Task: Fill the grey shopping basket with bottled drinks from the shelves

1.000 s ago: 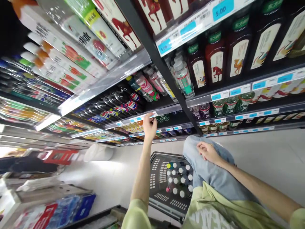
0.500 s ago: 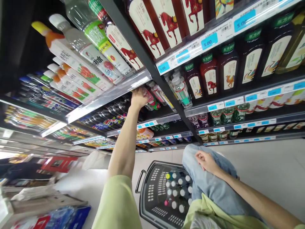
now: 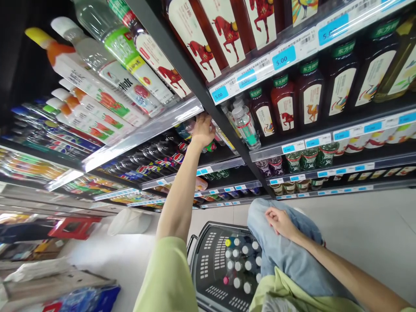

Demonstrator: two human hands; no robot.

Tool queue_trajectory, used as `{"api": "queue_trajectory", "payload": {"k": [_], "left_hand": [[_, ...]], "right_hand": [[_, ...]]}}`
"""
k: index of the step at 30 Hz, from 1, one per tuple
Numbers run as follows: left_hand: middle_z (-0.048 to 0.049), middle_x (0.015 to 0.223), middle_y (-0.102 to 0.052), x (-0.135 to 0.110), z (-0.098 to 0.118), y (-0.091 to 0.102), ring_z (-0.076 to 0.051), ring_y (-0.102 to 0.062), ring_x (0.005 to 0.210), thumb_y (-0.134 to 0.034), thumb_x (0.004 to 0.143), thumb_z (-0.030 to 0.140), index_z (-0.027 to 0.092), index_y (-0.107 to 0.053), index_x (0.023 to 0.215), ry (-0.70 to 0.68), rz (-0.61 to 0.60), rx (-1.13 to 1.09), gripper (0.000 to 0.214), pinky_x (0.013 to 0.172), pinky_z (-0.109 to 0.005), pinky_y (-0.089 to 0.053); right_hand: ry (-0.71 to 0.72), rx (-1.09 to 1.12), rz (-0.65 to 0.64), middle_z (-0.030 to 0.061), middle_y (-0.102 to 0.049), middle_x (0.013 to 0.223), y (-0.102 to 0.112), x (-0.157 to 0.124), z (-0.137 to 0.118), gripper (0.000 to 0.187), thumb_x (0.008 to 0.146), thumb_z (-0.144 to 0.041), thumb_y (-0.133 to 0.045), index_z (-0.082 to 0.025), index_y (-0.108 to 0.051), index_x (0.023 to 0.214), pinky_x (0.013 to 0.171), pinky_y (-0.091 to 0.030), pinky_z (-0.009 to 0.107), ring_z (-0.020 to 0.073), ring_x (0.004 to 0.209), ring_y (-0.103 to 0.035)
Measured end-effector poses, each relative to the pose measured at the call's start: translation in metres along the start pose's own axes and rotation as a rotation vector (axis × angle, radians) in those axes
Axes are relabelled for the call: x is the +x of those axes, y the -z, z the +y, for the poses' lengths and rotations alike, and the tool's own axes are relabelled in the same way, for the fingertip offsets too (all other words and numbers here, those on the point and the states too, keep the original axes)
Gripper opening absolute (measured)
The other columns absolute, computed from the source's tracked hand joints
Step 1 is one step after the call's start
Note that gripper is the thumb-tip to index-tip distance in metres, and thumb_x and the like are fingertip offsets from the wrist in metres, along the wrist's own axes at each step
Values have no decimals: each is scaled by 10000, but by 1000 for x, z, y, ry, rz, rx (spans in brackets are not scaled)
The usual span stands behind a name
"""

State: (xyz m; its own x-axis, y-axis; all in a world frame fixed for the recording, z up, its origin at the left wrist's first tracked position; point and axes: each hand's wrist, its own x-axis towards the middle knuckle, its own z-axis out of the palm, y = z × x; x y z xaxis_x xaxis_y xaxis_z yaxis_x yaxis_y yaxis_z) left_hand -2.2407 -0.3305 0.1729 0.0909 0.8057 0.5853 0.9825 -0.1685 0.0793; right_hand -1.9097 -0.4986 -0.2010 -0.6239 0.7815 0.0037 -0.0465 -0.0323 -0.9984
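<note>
My left hand [image 3: 203, 130] reaches deep under an upper shelf, its fingers bent over the upper part of a pink-and-green labelled bottle [image 3: 209, 146]. Most of that bottle and my fingertips are hidden. Just left of the hand stands a row of dark cola bottles [image 3: 152, 156]; to its right is a bottle with a yellow label [image 3: 227, 139]. My right hand [image 3: 280, 222] rests on my jeans-covered knee, fingers loosely curled, with nothing visible in it. Beside my leg, a dark grey basket [image 3: 208, 260] holds several bottles, mostly white-capped.
A shelf edge [image 3: 146, 132] runs just above my left hand, and a dark upright [image 3: 234, 130] divides the bays. Bottles with green caps [image 3: 309, 93] line the right shelves. A red stool [image 3: 73, 227] and a whitish bin [image 3: 130, 222] stand on the floor to the left.
My left hand has moved right, from beside the pink-and-green bottle to over it, uncovering more cola bottles. The view has shifted slightly. My right hand stays on the knee.
</note>
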Motion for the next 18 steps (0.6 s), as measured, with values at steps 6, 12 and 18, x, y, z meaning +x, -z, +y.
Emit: {"api": "queue_trajectory", "payload": {"k": [6,12,18], "left_hand": [[-191,1503,-561,-21,41,11,-409,-429,1532,-701,809,222,138,-606,1394,-72,-71,-142,598,1325,-601,-311],[-170,1423,-594,-32,61,22,-366,-512,1447,-639,952,327,162,-626,1311,-136,-76,-106,395,1277,-543,-393],[-100,1080,-633,-86,68,31,-270,-669,1074,-593,1032,440,211,-596,1003,-82,113,65,231,1033,-410,-546]], "right_hand": [[-1,-37,-9,-15,-644,643,0,-1,-1,342,912,-577,-638,-236,-643,884,339,-336,238,131,340,-525],[-3,-56,8,-16,-647,640,1,-2,-4,360,894,-597,-645,-237,-638,889,350,-361,243,135,346,-530],[23,-68,4,-7,-654,653,2,-3,-3,375,900,-622,-654,-248,-641,900,356,-370,252,139,360,-540]]}}
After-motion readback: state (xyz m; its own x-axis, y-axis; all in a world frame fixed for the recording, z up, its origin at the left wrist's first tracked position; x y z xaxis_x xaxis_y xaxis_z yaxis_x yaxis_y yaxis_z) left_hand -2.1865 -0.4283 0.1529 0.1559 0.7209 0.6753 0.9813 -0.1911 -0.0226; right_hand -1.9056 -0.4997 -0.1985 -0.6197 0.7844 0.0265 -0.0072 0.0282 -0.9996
